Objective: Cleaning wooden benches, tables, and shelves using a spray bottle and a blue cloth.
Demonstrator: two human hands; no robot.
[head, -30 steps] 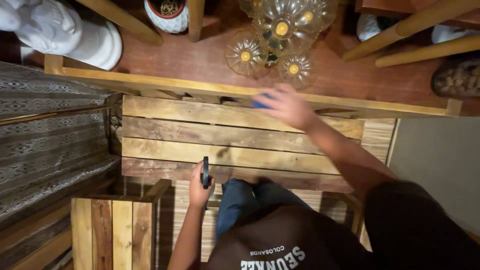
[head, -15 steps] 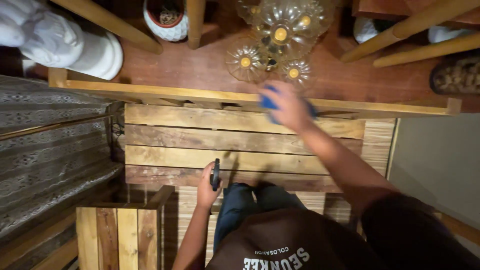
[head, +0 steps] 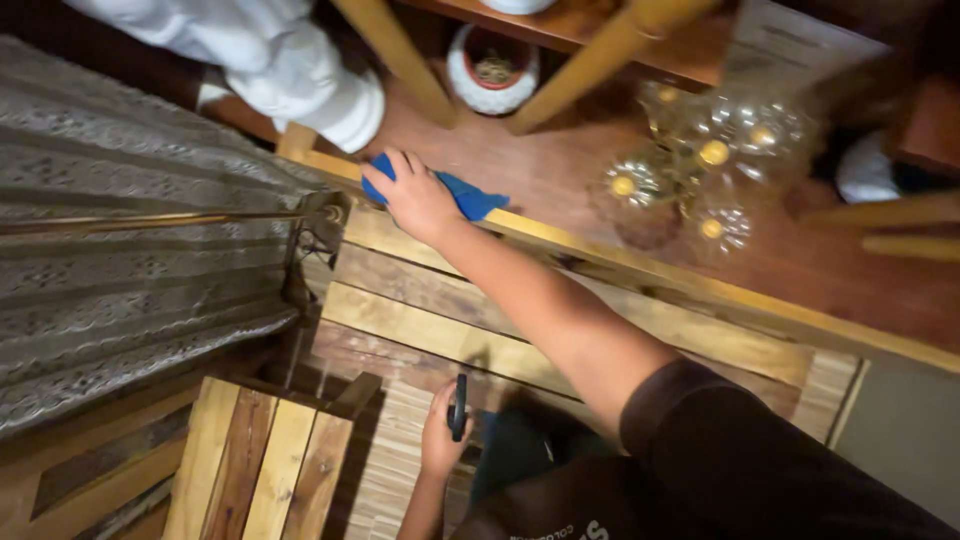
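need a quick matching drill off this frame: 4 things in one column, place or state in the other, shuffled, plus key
Things:
1. blue cloth
2. dark slim object
3. white round pot
4. glass light fixture

Places or states:
A. lit, hanging over the reddish floor at right
B. standing on the floor by the slanted wooden poles, top centre
C. pressed on the top wooden rail under the right hand
D. held upright in the left hand, low in the picture

Pairs: 1-C, 2-D, 3-B, 4-A
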